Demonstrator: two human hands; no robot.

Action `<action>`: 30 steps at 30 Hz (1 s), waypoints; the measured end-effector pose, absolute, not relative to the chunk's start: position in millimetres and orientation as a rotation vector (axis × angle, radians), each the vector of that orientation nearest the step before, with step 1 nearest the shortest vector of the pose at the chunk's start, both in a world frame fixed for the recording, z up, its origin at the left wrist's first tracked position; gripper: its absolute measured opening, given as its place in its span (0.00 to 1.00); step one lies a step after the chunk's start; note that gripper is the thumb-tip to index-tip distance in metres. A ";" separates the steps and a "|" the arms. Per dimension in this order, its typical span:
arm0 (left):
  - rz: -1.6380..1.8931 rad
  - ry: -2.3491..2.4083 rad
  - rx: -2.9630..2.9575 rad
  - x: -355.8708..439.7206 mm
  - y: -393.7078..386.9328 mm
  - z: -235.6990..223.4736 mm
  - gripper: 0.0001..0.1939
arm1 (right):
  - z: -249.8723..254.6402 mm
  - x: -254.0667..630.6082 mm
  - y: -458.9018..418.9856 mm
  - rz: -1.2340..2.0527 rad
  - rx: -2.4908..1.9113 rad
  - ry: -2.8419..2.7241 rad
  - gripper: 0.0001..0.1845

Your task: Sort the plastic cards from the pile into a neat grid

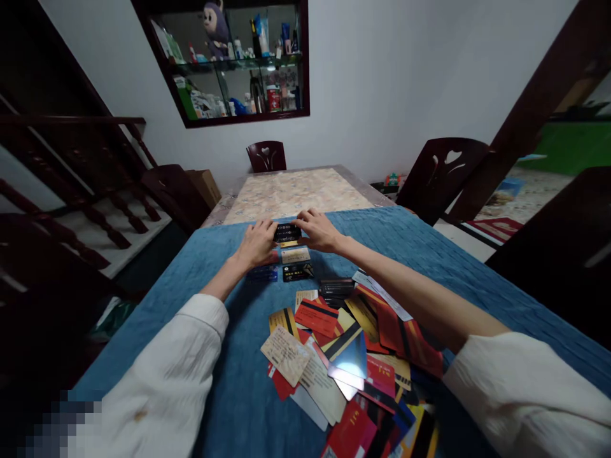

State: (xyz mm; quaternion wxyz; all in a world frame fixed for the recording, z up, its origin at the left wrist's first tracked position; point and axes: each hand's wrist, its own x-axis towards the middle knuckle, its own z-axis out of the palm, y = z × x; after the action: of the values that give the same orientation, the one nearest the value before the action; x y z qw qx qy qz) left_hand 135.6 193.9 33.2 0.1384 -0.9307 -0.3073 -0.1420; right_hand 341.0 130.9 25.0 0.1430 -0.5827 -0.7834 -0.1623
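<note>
A black card (287,233) with pale lettering is held by its two ends between my hands, near the far edge of the blue cloth. My left hand (259,243) has its fingers closed at the card's left end, and my right hand (317,230) pinches the right end. Just below lies a column of cards: a thin strip of a yellow card, a cream card (295,256) and a black VIP card (298,272). Left of these, a red card (273,257) and a blue card (264,274) show partly from under my left hand and wrist.
A loose, overlapping heap of colourful cards (334,369) spreads between my forearms, with a black stack (337,288) at its far end. The blue cloth (229,381) covers the near table; a patterned surface (300,191) lies beyond. Dark chairs (442,166) stand around it.
</note>
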 end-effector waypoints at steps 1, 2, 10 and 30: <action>-0.401 -0.901 -2.696 133.6 200.3 32.7 0.24 | 24.9 339.2 138.0 -0.457 -1.676 -2.266 0.27; -0.386 -0.914 -2.699 131.5 206.7 32.3 0.23 | 24.8 337.3 145.0 -0.443 -1.672 -2.273 0.26; -0.298 -1.022 -2.769 116.7 257.3 23.5 0.20 | 22.4 318.0 192.8 -0.311 -1.725 -2.303 0.21; -0.096 -1.201 -2.882 119.4 342.3 -4.0 0.20 | -1.7 301.2 262.5 -0.074 -1.928 -2.344 0.26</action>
State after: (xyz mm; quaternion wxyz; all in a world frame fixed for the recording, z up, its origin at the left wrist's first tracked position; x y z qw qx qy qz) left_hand 119.4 342.3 -4.0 0.0088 -0.9225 -0.3846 -0.0308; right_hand 301.2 262.5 -1.7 0.0527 -0.6341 -0.7711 -0.0244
